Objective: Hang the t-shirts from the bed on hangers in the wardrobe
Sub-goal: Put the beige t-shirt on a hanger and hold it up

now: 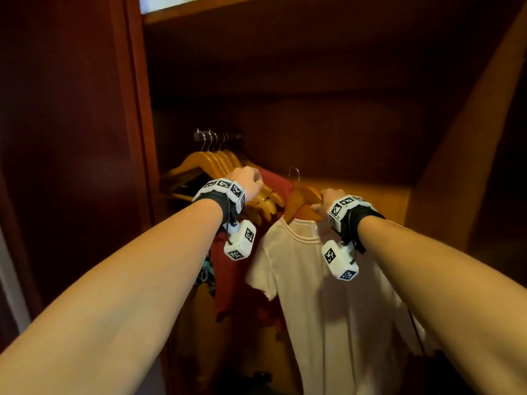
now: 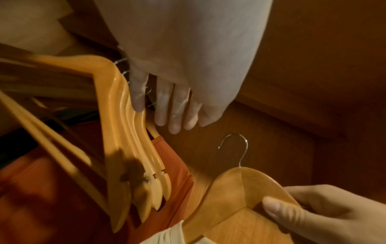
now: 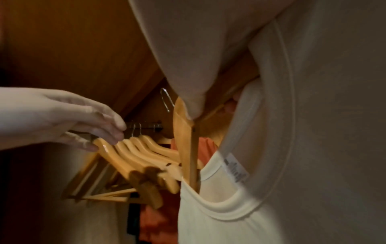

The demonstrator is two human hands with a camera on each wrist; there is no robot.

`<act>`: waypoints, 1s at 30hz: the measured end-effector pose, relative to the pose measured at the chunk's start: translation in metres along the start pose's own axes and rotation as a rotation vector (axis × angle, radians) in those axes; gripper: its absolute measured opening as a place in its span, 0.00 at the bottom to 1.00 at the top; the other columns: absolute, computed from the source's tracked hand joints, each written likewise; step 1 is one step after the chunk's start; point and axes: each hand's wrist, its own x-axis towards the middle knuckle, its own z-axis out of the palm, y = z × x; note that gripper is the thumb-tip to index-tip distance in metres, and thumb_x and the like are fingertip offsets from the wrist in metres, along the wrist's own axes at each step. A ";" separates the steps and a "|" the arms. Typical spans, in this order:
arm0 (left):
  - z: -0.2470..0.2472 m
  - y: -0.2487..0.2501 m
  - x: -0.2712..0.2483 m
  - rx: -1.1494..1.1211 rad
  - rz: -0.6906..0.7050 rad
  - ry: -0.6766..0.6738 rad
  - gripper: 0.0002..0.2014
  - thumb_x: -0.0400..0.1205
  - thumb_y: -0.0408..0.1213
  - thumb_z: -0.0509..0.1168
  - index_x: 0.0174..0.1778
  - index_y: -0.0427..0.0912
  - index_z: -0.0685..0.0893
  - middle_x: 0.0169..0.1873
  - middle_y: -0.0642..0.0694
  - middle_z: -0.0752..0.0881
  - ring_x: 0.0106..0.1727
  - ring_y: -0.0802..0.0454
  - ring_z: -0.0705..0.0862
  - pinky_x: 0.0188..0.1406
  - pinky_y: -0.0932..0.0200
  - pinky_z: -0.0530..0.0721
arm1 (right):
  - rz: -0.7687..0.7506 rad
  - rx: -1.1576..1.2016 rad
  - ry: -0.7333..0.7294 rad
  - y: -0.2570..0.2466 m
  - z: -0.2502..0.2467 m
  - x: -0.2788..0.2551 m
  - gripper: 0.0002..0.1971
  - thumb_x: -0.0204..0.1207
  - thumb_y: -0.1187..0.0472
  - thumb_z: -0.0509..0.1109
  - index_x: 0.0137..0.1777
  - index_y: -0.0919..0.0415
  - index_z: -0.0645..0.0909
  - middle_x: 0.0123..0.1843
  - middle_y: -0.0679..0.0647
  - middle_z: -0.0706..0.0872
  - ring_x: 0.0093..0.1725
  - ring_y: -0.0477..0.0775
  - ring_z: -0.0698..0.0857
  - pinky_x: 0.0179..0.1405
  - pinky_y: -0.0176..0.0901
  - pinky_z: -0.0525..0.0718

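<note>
Two hands: both reached into the dark red-brown wooden wardrobe (image 1: 85, 138), each wrist wearing a band of black-and-white marker cubes.
Right grip: the right hand (image 1: 328, 199) curled round the shoulder of a light wooden hanger with a metal hook (image 1: 302, 195), thumb pressed on its face in the left wrist view.
Task's thing: a cream short-sleeved t-shirt (image 1: 328, 295) hung from that hanger by its neckline, draping straight down below the right wrist; the hanger was not yet on the rail.
Left grip: the left hand (image 1: 248, 182) lay with fingers (image 2: 167, 105) nearly straight, fingertips touching the tops of a bunch of empty pale wooden hangers (image 1: 225, 163); it held nothing.
Rail: a short dark metal rod (image 1: 216, 136) sat above and to the left of the held hanger, further into the wardrobe; the empty hangers' hooks crowded it.
Key relation: the free hook pointed up, below and right of the rail, so the coming move probably called for lifting up and leftward; the right hand was the one carrying it, the left nearer the rail.
Long axis: the held hanger ran roughly parallel to the hung ones.
Neighbour: a rust-red garment (image 1: 236, 280) hung just left of the cream shirt.
Writing: a white neck label (image 3: 235, 168) showed print too blurred to read.
</note>
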 end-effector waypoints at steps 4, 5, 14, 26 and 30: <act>0.019 -0.008 0.048 0.083 0.066 -0.110 0.19 0.85 0.48 0.58 0.69 0.45 0.81 0.65 0.40 0.83 0.62 0.39 0.82 0.62 0.45 0.82 | 0.083 -0.129 0.084 -0.005 0.008 0.021 0.29 0.79 0.29 0.57 0.43 0.57 0.79 0.44 0.56 0.84 0.44 0.59 0.85 0.48 0.50 0.85; 0.023 -0.010 0.060 0.108 0.075 -0.148 0.21 0.86 0.48 0.58 0.71 0.44 0.79 0.68 0.38 0.81 0.65 0.38 0.81 0.65 0.45 0.80 | 0.100 -0.152 0.089 -0.004 0.009 0.027 0.31 0.78 0.27 0.55 0.40 0.57 0.78 0.42 0.56 0.84 0.43 0.59 0.85 0.49 0.51 0.85; 0.068 -0.022 0.151 0.316 0.144 -0.321 0.29 0.85 0.59 0.54 0.78 0.46 0.73 0.76 0.38 0.75 0.74 0.38 0.75 0.73 0.44 0.73 | 0.148 -0.192 0.149 0.007 0.009 0.054 0.33 0.77 0.25 0.54 0.36 0.56 0.78 0.36 0.54 0.81 0.35 0.55 0.81 0.37 0.45 0.78; 0.089 -0.029 0.205 0.538 0.117 -0.404 0.35 0.75 0.68 0.58 0.70 0.47 0.81 0.67 0.41 0.83 0.64 0.36 0.83 0.64 0.37 0.81 | 0.112 -0.184 0.123 0.007 0.025 0.102 0.33 0.76 0.25 0.57 0.35 0.56 0.78 0.36 0.54 0.82 0.36 0.55 0.82 0.37 0.46 0.78; 0.049 -0.024 0.175 0.548 0.057 -0.403 0.26 0.78 0.62 0.64 0.69 0.53 0.81 0.65 0.43 0.84 0.57 0.41 0.84 0.55 0.44 0.86 | 0.028 -0.184 0.115 -0.005 0.023 0.119 0.33 0.76 0.25 0.58 0.34 0.57 0.77 0.37 0.54 0.81 0.35 0.55 0.81 0.36 0.46 0.78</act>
